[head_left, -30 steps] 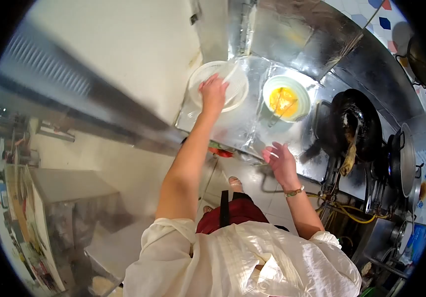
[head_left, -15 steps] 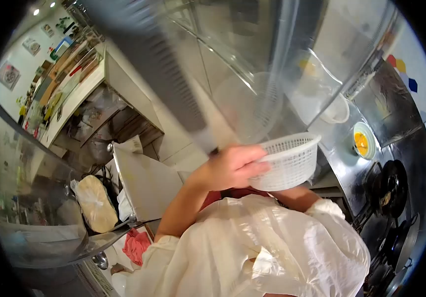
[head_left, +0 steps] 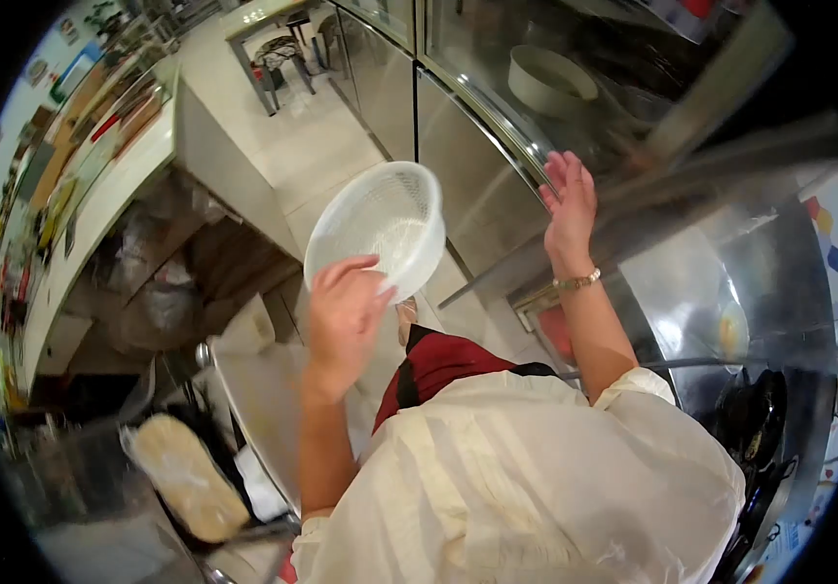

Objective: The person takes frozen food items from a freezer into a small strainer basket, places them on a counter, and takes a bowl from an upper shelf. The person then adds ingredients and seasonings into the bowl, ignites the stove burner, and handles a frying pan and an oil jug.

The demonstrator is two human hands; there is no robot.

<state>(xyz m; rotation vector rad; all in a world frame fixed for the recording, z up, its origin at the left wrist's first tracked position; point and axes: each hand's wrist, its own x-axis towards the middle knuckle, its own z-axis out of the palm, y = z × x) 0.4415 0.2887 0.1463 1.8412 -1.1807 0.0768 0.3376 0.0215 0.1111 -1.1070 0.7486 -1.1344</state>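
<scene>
My left hand [head_left: 341, 321] is closed on the near rim of a white plastic colander [head_left: 385, 224], which hangs tilted above the floor with its inside showing. Nothing lies in it. Off to the right, my right hand [head_left: 572, 209] is raised, its fingers stretched upward and holding nothing. In this view its fingertips overlap the metal edge of a glass-fronted cabinet [head_left: 467, 107]. Behind that glass stands a white round tub [head_left: 553, 83].
A cluttered counter [head_left: 131, 185] runs along the left, with bagged items on the shelf beneath. Lower left lies a plastic-wrapped pale block [head_left: 185, 477]. On the right are a steel worktop [head_left: 672, 282] and dark pans [head_left: 755, 414]. A table [head_left: 253, 24] stands farther back.
The colander has moved left and away from my body, now in my left hand alone. My right hand has come from behind it and risen to the right. The view has turned.
</scene>
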